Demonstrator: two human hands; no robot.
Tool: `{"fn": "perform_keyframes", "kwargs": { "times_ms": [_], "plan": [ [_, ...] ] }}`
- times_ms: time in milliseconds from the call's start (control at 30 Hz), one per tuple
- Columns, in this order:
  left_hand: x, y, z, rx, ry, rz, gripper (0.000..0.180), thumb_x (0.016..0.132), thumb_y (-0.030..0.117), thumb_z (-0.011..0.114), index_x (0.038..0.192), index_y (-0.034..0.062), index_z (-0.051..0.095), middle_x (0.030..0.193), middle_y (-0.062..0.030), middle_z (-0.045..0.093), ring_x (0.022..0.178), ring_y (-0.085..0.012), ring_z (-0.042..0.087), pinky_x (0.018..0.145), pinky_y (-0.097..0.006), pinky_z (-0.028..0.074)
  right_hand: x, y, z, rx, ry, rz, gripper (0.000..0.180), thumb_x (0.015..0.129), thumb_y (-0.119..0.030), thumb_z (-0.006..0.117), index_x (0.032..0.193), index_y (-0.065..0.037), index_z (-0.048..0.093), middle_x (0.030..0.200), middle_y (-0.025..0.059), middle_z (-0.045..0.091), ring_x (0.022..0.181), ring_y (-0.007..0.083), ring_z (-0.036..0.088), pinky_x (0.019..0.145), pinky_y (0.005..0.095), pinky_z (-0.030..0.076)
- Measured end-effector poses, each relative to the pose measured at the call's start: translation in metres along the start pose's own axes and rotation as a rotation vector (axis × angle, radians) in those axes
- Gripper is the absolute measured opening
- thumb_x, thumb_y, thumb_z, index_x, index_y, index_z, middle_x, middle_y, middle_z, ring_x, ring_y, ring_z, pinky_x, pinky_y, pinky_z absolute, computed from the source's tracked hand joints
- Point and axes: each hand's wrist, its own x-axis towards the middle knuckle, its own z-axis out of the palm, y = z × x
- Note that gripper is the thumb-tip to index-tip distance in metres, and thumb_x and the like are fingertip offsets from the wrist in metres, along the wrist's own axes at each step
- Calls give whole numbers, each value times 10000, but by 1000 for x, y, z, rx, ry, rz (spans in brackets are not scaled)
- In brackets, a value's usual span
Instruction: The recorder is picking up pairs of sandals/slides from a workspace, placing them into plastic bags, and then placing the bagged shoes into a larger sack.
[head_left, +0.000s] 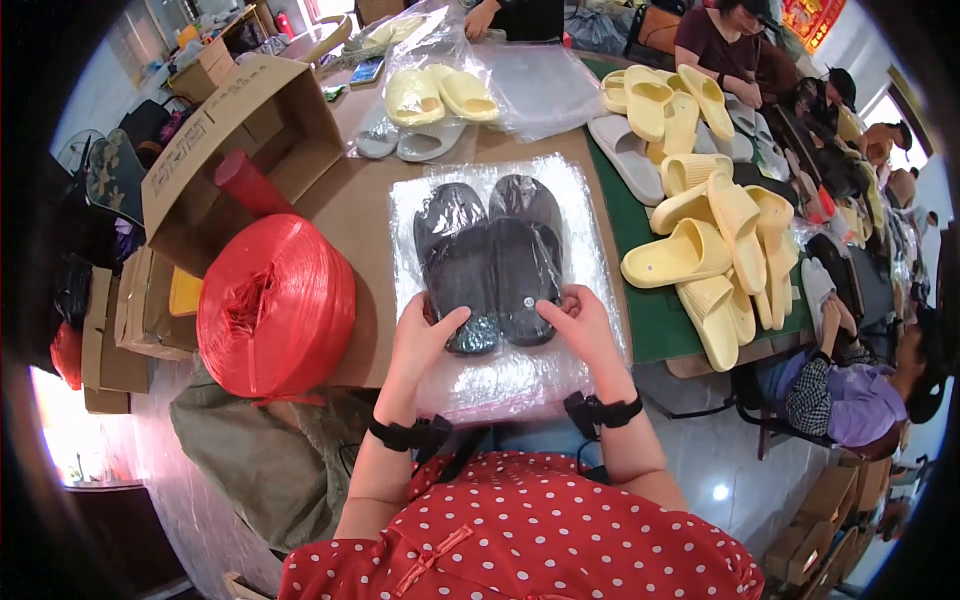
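Busy slipper-packing table [350,215], one dark pair already bagged

Both black slippers [490,260] sit side by side inside the clear plastic bag [500,370], lying flat mid-table by the red twine roll [275,305]; the bag's near end looks unsealed, so closing it seems left. Left hand [425,340] and right hand [580,320] are half-curled, thumbs pressing the heel ends through the plastic. Loose yellow slippers [700,250] pile up at right.
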Motion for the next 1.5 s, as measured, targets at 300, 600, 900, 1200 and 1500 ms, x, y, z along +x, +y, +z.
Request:
{"fn": "perform_keyframes", "kwargs": {
  "times_ms": [300,600,900,1200,1500],
  "plan": [
    [-30,27,6,-602,47,107,448,921,49,588,1328,-32,420,1207,-95,565,1073,-166,556,949,-307,436,-40,-36,1,705,-92,-76,543,801,10,718,1199,3,349,1067,99,542,951,142,567,834,293,491],
    [-61,30,30,-727,-103,-44,633,848,4,680,1395,19,361,1272,-116,550,1131,-213,567,990,-374,463,-53,-39,41,376,171,-365,641,837,-13,681,1329,9,269,1274,161,418,1184,221,453,1004,345,388],
    [-137,11,-74,-304,604,195,658,793,32,749,1355,5,407,1233,-94,545,1138,-193,518,978,-353,434,-61,-50,32,61,-367,-650,456,730,-102,762,1140,-22,578,1196,118,575,1096,233,538,827,326,458],
    [-232,-125,-239,571,1608,-29,669,811,215,758,1295,-90,411,1219,-218,567,1106,-294,559,998,-377,388,-51,-15,39,-8,-210,-423,198,801,-17,675,992,-18,619,1003,92,635,927,209,602,791,318,479],
    [-144,-231,-205,49,278,-847,325,863,238,610,1100,22,658,996,-105,686,820,-237,644,734,-397,508,-57,-1,35,8,-161,-414,153,824,7,637,974,-6,610,951,85,620,895,188,600,817,290,464]
  ]
}}
